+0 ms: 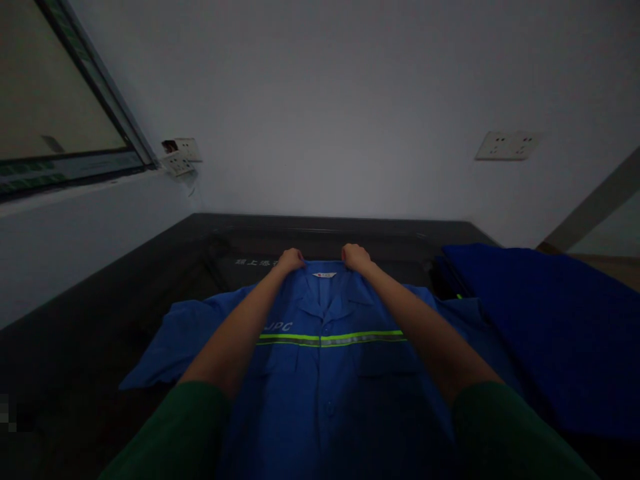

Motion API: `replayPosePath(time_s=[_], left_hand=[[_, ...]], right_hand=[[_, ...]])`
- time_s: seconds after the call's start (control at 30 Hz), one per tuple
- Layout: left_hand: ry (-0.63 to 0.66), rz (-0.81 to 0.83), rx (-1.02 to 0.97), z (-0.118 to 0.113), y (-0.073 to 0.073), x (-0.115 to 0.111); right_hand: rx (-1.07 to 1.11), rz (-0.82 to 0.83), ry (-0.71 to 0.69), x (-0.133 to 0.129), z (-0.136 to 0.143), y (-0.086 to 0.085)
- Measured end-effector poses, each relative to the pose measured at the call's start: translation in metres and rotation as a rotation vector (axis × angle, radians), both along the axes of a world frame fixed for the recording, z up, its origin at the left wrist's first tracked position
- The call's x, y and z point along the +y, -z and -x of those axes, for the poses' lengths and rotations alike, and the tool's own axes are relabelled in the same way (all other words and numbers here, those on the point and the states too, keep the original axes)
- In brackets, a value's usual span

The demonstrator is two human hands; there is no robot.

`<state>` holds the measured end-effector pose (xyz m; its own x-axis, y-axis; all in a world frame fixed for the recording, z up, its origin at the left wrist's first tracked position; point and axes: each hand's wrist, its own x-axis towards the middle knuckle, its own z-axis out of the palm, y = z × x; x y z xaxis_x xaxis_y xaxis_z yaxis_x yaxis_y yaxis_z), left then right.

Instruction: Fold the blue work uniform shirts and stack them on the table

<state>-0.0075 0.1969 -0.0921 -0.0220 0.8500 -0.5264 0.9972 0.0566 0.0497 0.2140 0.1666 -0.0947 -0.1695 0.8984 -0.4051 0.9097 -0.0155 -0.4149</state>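
A blue work shirt [320,373] lies spread out front side up, its collar away from me and its short sleeves out to both sides. A yellow-green and silver reflective band [363,339] crosses its chest, and a small white label [324,275] shows inside the neck. My left hand [291,259] is closed on the left end of the collar. At the collar's right end, my right hand [356,255] grips the fabric in the same way. Both forearms reach over the shirt and cover parts of its chest and shoulders.
Under the shirt is a dark surface [165,267] with white printed characters. Folded deep-blue cloth [555,320] lies at the right. A white wall [330,120] stands behind, with a socket plate [506,145] at right and sockets [177,162] near the window [55,93] at left.
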Motion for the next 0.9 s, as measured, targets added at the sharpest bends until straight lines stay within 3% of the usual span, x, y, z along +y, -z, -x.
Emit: replayPosePath(time_s=[0.2,0.57,0.9], left_hand=[[0.022,0.036,0.056,0.003,-0.011,0.000],[0.075,-0.079,0.026,0.003,-0.010,-0.007],[0.035,-0.131,0.033,0.004,-0.017,-0.008]], right_hand=[[-0.011,-0.012,-0.042,0.002,-0.001,-0.003],[-0.027,-0.004,-0.097,0.006,-0.004,0.001],[-0.003,-0.001,-0.085,0.006,-0.004,0.008]])
